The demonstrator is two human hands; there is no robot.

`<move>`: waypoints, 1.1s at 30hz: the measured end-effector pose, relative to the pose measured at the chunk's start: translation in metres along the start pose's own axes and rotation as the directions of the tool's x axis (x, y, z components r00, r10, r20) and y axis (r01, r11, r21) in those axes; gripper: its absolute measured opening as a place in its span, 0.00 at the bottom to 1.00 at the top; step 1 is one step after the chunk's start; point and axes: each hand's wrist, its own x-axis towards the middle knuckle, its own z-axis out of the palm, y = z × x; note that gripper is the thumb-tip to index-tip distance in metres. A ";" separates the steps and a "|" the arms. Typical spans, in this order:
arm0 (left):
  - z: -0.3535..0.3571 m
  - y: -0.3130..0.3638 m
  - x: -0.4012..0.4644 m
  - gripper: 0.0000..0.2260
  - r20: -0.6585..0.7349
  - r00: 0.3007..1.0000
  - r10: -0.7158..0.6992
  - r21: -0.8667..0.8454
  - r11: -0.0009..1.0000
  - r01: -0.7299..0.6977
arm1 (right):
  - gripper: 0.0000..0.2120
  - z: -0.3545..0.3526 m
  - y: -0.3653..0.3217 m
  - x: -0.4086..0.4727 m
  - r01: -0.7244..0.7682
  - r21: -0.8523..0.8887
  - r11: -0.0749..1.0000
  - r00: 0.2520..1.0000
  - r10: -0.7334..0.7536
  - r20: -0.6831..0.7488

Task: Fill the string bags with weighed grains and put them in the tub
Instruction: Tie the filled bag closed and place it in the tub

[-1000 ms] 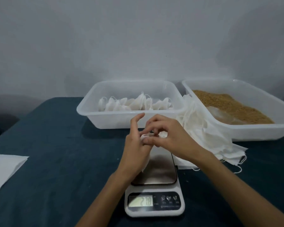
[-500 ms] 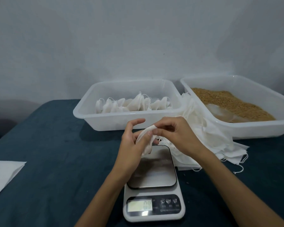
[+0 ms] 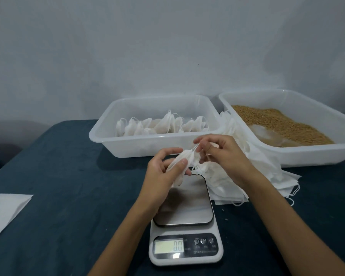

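Note:
My left hand (image 3: 163, 172) grips a small white string bag (image 3: 180, 163) above the far edge of the kitchen scale (image 3: 184, 220). My right hand (image 3: 221, 154) pinches the bag's strings at its top. The scale's steel plate is bare and its display (image 3: 168, 246) reads 0.0. Behind the hands, a clear tub (image 3: 108, 134) holds several filled white bags (image 3: 159, 126). To the right, a second clear tub (image 3: 315, 156) holds brown grains (image 3: 277, 122) and a clear scoop (image 3: 265, 132).
A pile of flat white string bags (image 3: 267, 176) lies between the scale and the grain tub. A white sheet (image 3: 4, 212) lies at the table's left edge. The table has a dark teal cloth (image 3: 68, 186). A pale wall stands behind.
The bag has been lifted off the scale, whose reading went from 27.0 to 0.0. My right hand has moved up and right, drawing the strings out from the bag.

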 end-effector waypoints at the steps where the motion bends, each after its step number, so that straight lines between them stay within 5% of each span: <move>1: 0.000 0.000 0.001 0.10 0.015 1.000 0.000 -0.006 1.000 0.001 | 0.14 -0.001 -0.002 0.000 -0.038 0.146 0.989 0.999 0.037 0.013; 4: 0.000 -0.002 0.002 0.08 0.087 0.996 0.011 -0.037 0.999 -0.008 | 0.15 -0.002 -0.006 0.000 -0.146 0.556 0.819 0.989 0.103 0.107; 8: 0.000 -0.004 0.003 0.06 0.191 0.981 0.032 -0.026 0.999 -0.028 | 0.10 0.004 -0.005 0.002 -0.207 0.763 0.612 0.977 0.170 0.128; 13: -0.006 0.006 0.007 0.09 0.245 0.969 0.026 -0.030 0.999 -0.019 | 0.17 -0.001 -0.002 0.005 -0.149 0.724 0.673 0.988 0.137 0.076; 16: -0.018 0.031 0.027 0.09 0.124 0.990 0.075 0.031 0.996 -0.079 | 0.17 -0.005 0.001 0.007 -0.125 0.730 0.672 0.991 0.117 0.062; 20: -0.037 0.064 0.095 0.09 -0.257 0.958 0.128 0.128 0.987 -0.097 | 0.17 -0.018 0.004 0.012 -0.087 0.826 0.558 0.985 0.174 -0.014; 24: -0.060 0.065 0.165 0.08 -0.410 0.904 0.118 0.518 0.846 0.124 | 0.19 -0.025 0.007 0.014 -0.072 0.854 0.515 0.976 0.214 -0.047; 28: -0.073 0.049 0.196 0.05 -0.423 0.903 0.072 0.689 0.673 0.269 | 0.18 -0.032 0.005 0.015 -0.041 0.872 0.488 0.981 0.186 -0.058; 31: -0.059 0.042 0.188 0.12 -0.380 0.908 0.178 0.797 0.561 0.223 | 0.17 -0.037 0.002 0.016 -0.012 0.888 0.460 0.984 0.163 -0.071; 33: -0.036 0.038 0.168 0.09 -0.263 0.891 0.371 0.845 0.534 0.027 | 0.18 -0.039 0.000 0.015 0.001 0.897 0.442 0.983 0.164 -0.082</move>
